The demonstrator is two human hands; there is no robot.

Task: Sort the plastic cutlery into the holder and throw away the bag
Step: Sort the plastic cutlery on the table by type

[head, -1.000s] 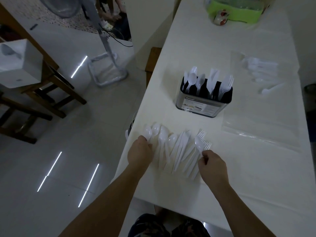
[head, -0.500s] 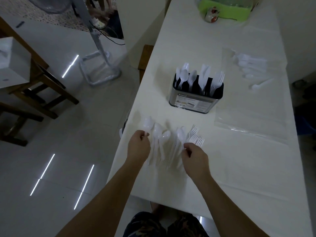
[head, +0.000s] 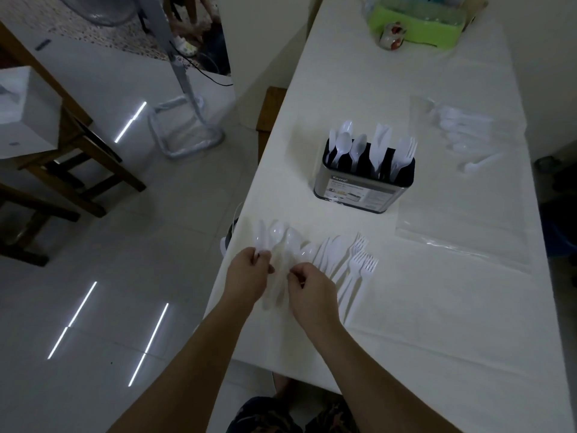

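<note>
**Both hands at the row of loose cutlery by the table's near left edge**

The holder (head: 362, 185) carries a label with the word "Kossa" at its upper left; the smaller print below is too fine to read. It stands near the middle of the table (head: 437, 323), with spoons, knives and forks upright in its compartments.

The left hand (head: 246, 276) has its fingers curled, pinching the handle of a white knife (head: 260, 237) at the table's left edge. The right hand (head: 312, 290) is close beside it, fingers curled over the spoon handles; whether it grips one I cannot tell. Loose spoons (head: 292, 239) and forks (head: 359, 264) lie fanned out just beyond. The clear bag (head: 462, 214) lies flat toward the right edge, with some cutlery inside at its far end.
</note>
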